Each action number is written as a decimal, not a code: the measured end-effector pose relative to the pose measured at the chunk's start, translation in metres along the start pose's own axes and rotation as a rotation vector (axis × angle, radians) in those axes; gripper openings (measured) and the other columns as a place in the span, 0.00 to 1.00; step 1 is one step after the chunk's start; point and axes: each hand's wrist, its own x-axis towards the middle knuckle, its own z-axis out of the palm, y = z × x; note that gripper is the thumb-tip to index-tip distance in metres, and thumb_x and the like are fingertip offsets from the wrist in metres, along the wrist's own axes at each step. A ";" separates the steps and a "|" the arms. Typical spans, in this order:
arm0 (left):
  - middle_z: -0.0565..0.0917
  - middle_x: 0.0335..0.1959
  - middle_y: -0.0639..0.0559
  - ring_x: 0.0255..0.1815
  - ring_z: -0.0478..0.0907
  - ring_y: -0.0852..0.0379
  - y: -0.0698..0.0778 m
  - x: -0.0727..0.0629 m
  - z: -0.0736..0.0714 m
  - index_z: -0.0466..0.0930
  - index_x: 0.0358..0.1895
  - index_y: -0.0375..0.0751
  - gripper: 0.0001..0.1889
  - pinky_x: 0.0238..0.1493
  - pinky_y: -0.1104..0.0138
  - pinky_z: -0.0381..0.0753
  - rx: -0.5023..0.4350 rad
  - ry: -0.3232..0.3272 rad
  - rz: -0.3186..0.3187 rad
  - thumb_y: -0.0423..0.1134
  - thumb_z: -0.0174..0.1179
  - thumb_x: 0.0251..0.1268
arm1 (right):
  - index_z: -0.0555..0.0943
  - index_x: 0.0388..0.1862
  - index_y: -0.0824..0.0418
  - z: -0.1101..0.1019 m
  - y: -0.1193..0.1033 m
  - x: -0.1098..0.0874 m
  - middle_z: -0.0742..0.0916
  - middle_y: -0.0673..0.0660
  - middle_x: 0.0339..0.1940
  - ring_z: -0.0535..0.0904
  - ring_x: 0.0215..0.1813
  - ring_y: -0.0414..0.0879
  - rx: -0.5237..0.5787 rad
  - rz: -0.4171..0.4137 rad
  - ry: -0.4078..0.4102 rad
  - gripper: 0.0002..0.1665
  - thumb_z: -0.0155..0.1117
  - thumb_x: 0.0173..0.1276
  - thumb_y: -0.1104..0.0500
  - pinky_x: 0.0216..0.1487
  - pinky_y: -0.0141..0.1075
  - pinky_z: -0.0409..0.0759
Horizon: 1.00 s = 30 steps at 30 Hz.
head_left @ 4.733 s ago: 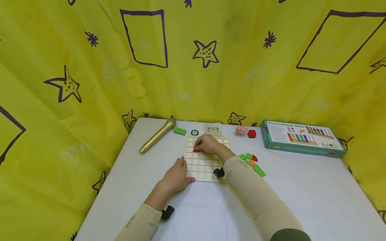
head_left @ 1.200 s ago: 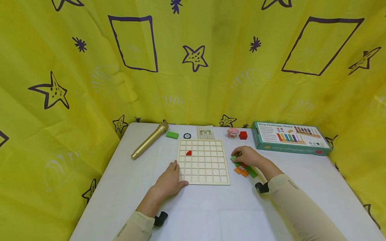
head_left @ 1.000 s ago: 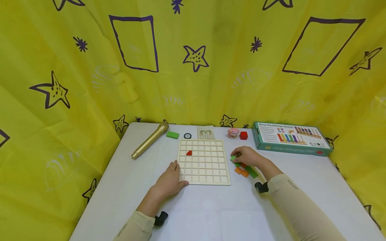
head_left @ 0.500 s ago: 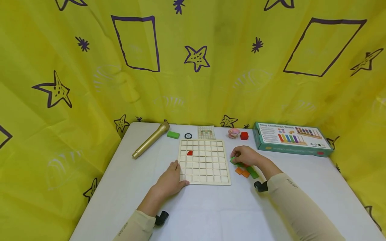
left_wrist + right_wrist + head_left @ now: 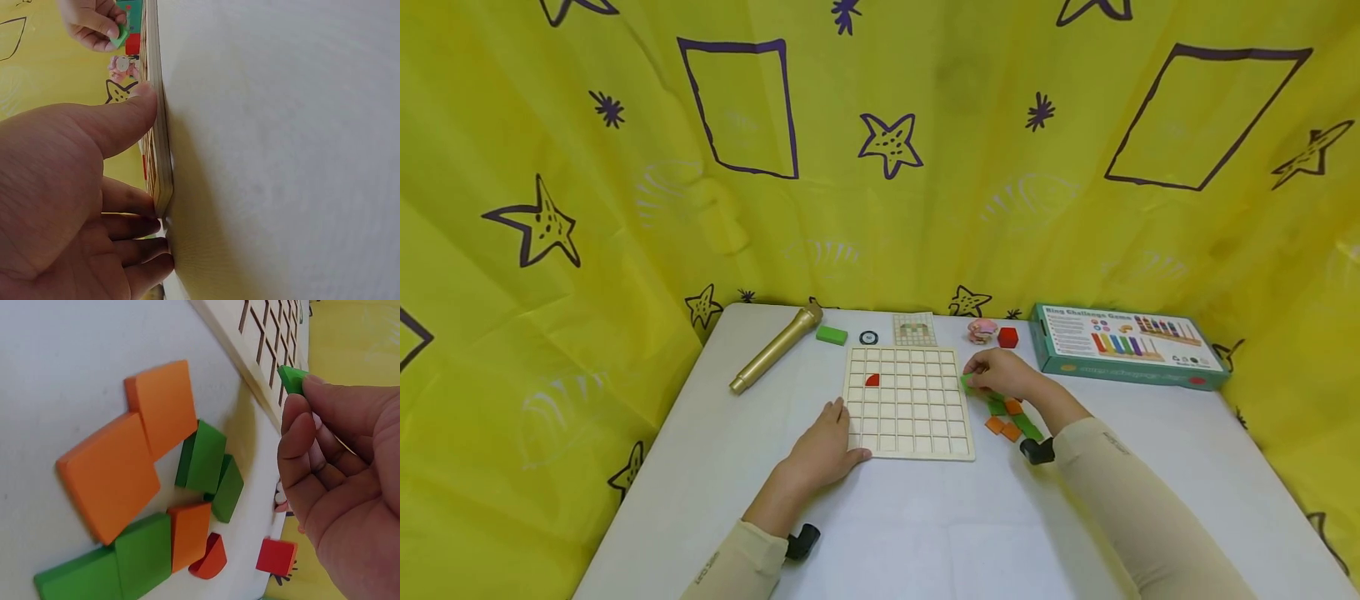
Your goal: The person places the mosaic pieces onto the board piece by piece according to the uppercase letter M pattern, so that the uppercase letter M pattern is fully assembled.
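A pale wooden grid board point(image 5: 912, 433) lies on the white table with a red quarter-round tile point(image 5: 872, 381) in one of its squares. Straight fingers and thumb of my left hand point(image 5: 822, 446) rest against the board's near left corner; in the left wrist view the thumb touches one edge and fingers the other. My right hand point(image 5: 1006, 373) pinches a small green tile point(image 5: 292, 379) between thumb and finger, raised by the board's right edge. Below that hand lie loose tiles: orange ones point(image 5: 112, 478), green ones point(image 5: 144, 553) and a red rounded one point(image 5: 211, 557).
Behind the board are a printed grid card point(image 5: 914, 329), a round dark-rimmed token point(image 5: 868, 337), a green block point(image 5: 831, 335), a pink figurine point(image 5: 982, 331) and a red block point(image 5: 1008, 337). A gold microphone point(image 5: 775, 348) lies left; a game box point(image 5: 1131, 346) lies right.
Earlier my right hand was at the red tile on the board, then over the loose tiles. It has now lifted a green tile toward the board. My left hand stays at the corner.
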 end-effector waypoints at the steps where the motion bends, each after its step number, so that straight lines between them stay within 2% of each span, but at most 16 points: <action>1: 0.57 0.77 0.29 0.78 0.54 0.35 0.000 0.000 0.000 0.58 0.72 0.19 0.47 0.72 0.49 0.64 -0.003 0.000 -0.004 0.55 0.65 0.67 | 0.84 0.46 0.64 0.001 -0.001 0.002 0.83 0.55 0.31 0.77 0.33 0.48 0.007 0.001 0.002 0.10 0.67 0.70 0.60 0.36 0.36 0.77; 10: 0.56 0.77 0.30 0.78 0.54 0.34 0.000 -0.001 0.000 0.58 0.73 0.20 0.47 0.72 0.49 0.64 -0.019 -0.003 -0.017 0.55 0.66 0.66 | 0.83 0.43 0.64 0.006 -0.014 0.013 0.83 0.54 0.31 0.77 0.33 0.46 0.015 -0.034 -0.012 0.08 0.67 0.71 0.60 0.38 0.36 0.78; 18: 0.56 0.77 0.29 0.77 0.55 0.34 0.001 -0.002 -0.001 0.58 0.73 0.19 0.47 0.71 0.49 0.66 -0.006 0.003 -0.014 0.55 0.65 0.67 | 0.83 0.42 0.66 0.013 -0.025 0.023 0.84 0.56 0.28 0.78 0.32 0.47 0.038 -0.074 -0.017 0.08 0.67 0.71 0.61 0.37 0.35 0.78; 25: 0.56 0.77 0.29 0.78 0.54 0.35 0.001 -0.001 0.000 0.58 0.73 0.20 0.47 0.72 0.50 0.63 -0.016 0.003 -0.007 0.55 0.65 0.67 | 0.83 0.40 0.65 0.023 -0.034 0.028 0.84 0.59 0.30 0.79 0.32 0.51 0.092 -0.092 -0.016 0.07 0.68 0.71 0.61 0.35 0.35 0.76; 30: 0.57 0.77 0.29 0.78 0.54 0.34 0.001 -0.001 -0.001 0.58 0.73 0.19 0.47 0.73 0.50 0.63 -0.015 0.007 0.000 0.56 0.65 0.67 | 0.83 0.41 0.65 0.031 -0.041 0.033 0.85 0.56 0.32 0.80 0.33 0.48 0.112 -0.088 -0.018 0.08 0.68 0.71 0.60 0.37 0.34 0.78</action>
